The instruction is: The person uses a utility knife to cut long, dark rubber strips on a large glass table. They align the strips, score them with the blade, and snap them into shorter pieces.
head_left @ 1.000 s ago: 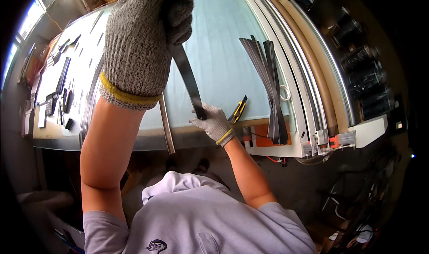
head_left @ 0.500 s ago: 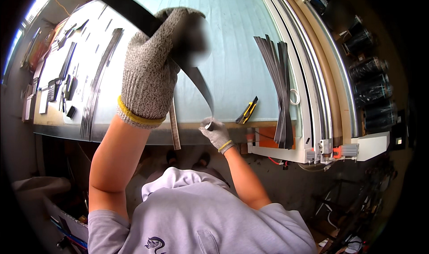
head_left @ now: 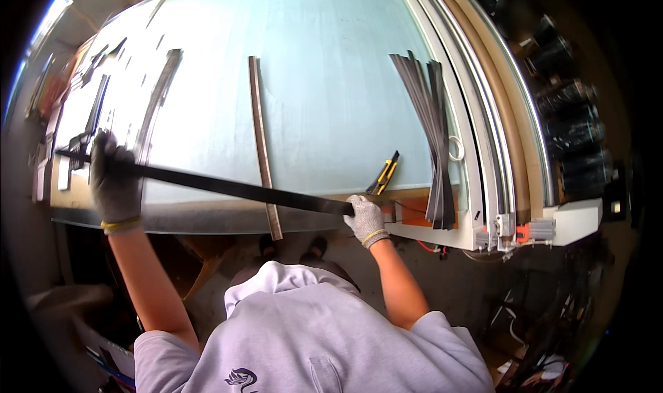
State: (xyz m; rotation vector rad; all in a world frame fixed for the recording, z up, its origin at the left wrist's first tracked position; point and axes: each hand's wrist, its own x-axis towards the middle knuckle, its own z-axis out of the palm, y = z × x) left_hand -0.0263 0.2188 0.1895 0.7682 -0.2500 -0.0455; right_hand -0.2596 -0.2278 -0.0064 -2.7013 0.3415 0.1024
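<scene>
A long flat black strip (head_left: 228,188) stretches between my two gloved hands, slanting across the front edge of the table. My left hand (head_left: 114,175), in a grey knitted glove with a yellow cuff, is closed on it near its left end; some blur covers those fingers. At the strip's right end my right hand (head_left: 364,220), gloved alike, grips it above the table's front edge. Under the strip, a narrow metal ruler-like bar (head_left: 260,130) lies lengthwise on the pale blue tabletop (head_left: 331,103), its near end jutting past the edge. A yellow and black utility knife (head_left: 384,173) rests right of it.
A bundle of dark strips (head_left: 435,144) lies at the right, beside a white ring (head_left: 456,148) and the machine's long rails (head_left: 483,117). More grey strips (head_left: 157,96) and small dark tools lie at the left. Black-wrapped rolls (head_left: 573,130) are stacked far right.
My left hand has moved down and left, drawing the strip from a raised curve into a nearly straight line. My right hand has shifted slightly right and down. The metal bar is now uncovered.
</scene>
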